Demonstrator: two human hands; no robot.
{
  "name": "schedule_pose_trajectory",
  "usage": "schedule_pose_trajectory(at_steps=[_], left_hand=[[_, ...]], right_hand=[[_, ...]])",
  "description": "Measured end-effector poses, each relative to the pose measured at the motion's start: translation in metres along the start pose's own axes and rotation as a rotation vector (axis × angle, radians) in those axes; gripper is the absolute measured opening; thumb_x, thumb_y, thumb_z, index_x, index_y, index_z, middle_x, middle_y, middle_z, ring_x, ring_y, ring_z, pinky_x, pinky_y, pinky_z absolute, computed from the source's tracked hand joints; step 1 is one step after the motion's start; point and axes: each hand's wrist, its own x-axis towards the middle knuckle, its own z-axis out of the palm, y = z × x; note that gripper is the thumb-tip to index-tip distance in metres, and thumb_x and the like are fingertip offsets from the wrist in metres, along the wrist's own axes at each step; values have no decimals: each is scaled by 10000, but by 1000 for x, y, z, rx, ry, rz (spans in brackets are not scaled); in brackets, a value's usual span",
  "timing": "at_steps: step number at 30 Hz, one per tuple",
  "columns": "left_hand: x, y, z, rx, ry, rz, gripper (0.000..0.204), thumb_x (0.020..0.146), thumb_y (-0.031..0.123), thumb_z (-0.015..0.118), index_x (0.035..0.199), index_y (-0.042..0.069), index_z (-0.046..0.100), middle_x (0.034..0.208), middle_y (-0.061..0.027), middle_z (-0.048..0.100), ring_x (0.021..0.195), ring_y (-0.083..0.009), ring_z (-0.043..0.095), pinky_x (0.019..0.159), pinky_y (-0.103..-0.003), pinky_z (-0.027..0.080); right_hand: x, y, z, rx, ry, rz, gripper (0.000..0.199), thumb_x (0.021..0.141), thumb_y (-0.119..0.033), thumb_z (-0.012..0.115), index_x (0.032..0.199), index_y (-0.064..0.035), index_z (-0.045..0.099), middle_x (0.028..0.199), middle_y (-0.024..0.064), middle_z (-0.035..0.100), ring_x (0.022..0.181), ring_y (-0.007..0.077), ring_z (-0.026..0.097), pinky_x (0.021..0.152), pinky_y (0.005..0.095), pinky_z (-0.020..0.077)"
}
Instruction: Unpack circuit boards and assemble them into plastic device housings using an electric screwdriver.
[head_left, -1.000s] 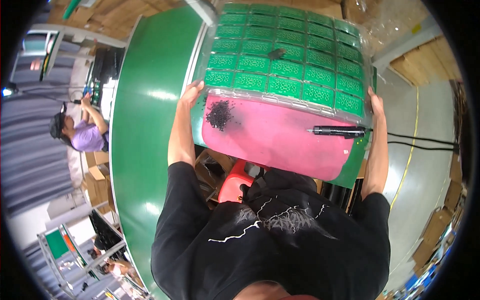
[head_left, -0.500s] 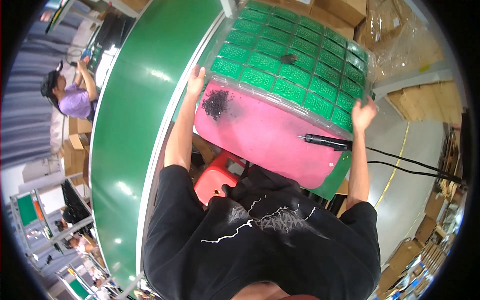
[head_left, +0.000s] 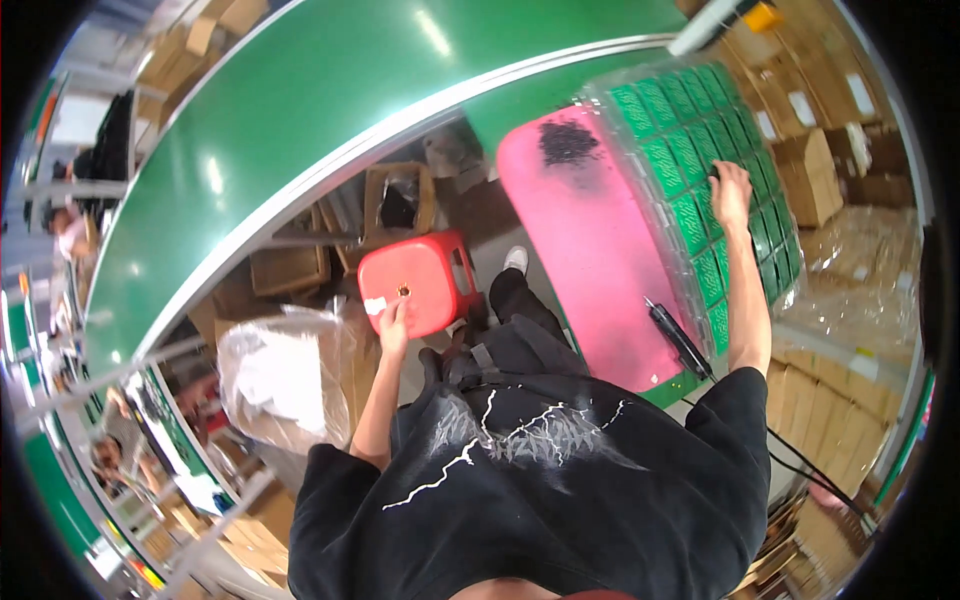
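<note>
"So, what's where?"
"Left hand (head_left: 395, 320) at the stool (head_left: 430, 288), left; right hand (head_left: 732, 195) over the boards (head_left: 688, 160), far right, by a dark piece (head_left: 714, 171)."
"Gripping?"
"Can't tell, either one."

The left forearm (head_left: 376, 405) angled forward and inward from its short sleeve (head_left: 335, 490), bare to the left hand (head_left: 394, 322), whose fingers pointed away from the body, one extended ahead of the others. The right forearm (head_left: 750, 300) stretched farther out, its wrist (head_left: 736, 228) nearly in line with it. The right hand (head_left: 732, 195) was back-up, its fingers bent toward the person's left.
</note>
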Motion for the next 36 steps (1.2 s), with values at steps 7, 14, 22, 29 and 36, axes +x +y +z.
schedule_pose_trajectory(at_steps=[7, 14, 22, 29, 36], left_hand=[[-137, -145, -101, -174, 376, -385, 232, 921, 233, 444, 1037, 57, 543, 836, -36, 619, 655, -96, 561, 550, -233, 435], [-180, -153, -75, -283, 384, -390, 304, 926, 305, 439, 1082, 57, 521, 853, -32, 613, 706, -107, 546, 611, -253, 441], [-177, -147, -13, 81, 340, -156, 352, 945, 305, 343, 1111, -4, 380, 1104, -156, 449, 1073, -247, 417, 959, -361, 307], [-8, -174, 15, 343, 241, 257, 395, 843, 216, 441, 1116, -58, 357, 1074, -238, 370, 1053, -355, 381, 936, -434, 312], [181, -161, 3, 984, 75, -248, 744, 718, 316, 654, 1332, 139, 272, 1347, -204, 269, 1252, -439, 210, 988, -510, 310]], right_hand=[[59, -215, -20, 133, 119, -586, 320, 743, -124, 606, 1059, -93, 570, 1047, 88, 557, 1014, 258, 499, 876, 395, 387], [93, -333, 76, 29, 18, -680, 321, 786, -134, 556, 1107, -130, 553, 1105, 53, 536, 1088, 226, 458, 946, 426, 323], [40, -344, 78, 326, 115, -550, 418, 793, -136, 542, 1200, -95, 457, 1255, 99, 413, 1173, 315, 360, 968, 466, 288], [-109, -266, 67, 528, -270, -663, 441, 732, -79, 599, 1156, -53, 479, 1235, 140, 403, 1131, 333, 364, 961, 444, 299], [-110, -254, 88, 500, -239, -615, 389, 692, -81, 588, 1075, -62, 518, 1173, 112, 480, 1046, 295, 435, 911, 419, 330]])
